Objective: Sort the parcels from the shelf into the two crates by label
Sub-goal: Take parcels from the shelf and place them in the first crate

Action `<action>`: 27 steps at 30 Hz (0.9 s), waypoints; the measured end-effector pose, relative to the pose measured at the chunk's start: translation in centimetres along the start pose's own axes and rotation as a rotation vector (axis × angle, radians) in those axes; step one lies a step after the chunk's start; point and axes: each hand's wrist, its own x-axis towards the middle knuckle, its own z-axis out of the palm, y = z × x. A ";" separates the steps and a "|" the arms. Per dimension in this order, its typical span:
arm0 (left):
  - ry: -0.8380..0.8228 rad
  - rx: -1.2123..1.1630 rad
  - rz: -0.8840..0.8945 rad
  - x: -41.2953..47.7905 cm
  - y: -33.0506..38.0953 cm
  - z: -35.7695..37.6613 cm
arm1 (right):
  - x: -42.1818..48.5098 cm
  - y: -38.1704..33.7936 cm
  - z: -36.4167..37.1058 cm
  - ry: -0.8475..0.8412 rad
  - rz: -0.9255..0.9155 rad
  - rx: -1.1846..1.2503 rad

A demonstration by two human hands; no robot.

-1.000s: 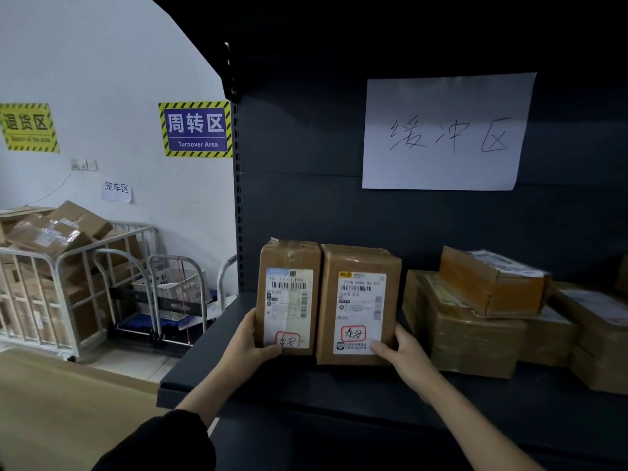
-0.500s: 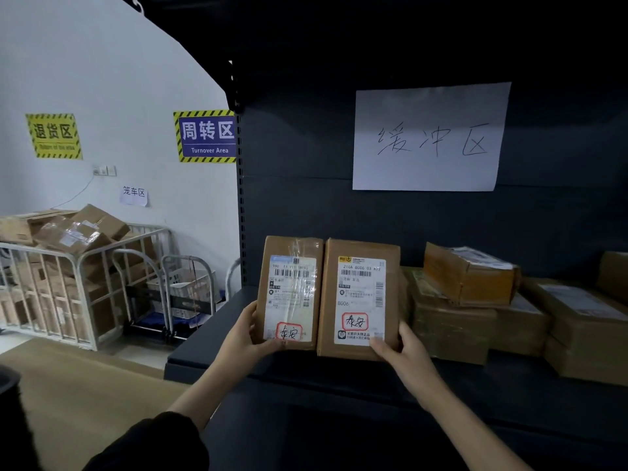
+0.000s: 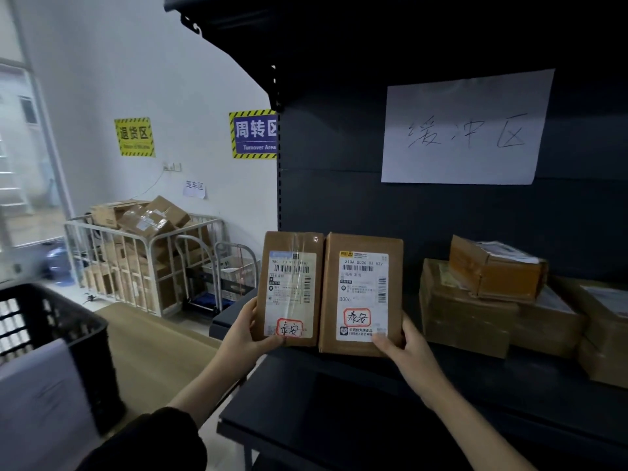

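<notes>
Parcels, head view: two held upright side by side, edges touching, just above the front of the shelf (image 3: 339, 402). L hand (image 3: 244, 334) grips the left parcel (image 3: 290, 288) at its lower left corner, thumb on the label. R hand (image 3: 407, 345) grips the right parcel (image 3: 362, 294) at its lower right corner, same way. Long axes vertical, labels face the cam, both w/ a similar red-boxed handwritten mark. One black crate (image 3: 68, 321) sits low to the left, so L hand is nearer; right parcel prob. has to cross over. Other parcels (image 3: 475, 300) are stacked on the shelf, right.
</notes>
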 end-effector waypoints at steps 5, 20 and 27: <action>0.074 0.025 0.003 -1.9 0.1 -3.2 | 0.4 -0.9 3.0 -0.078 -0.015 0.013; 0.346 0.077 -0.063 -10.9 -1.4 -19.8 | 0.4 -4.3 20.6 -0.375 -0.113 0.129; 0.446 0.073 -0.095 -17.1 -1.6 -30.0 | -1.5 -7.2 32.1 -0.481 -0.145 0.156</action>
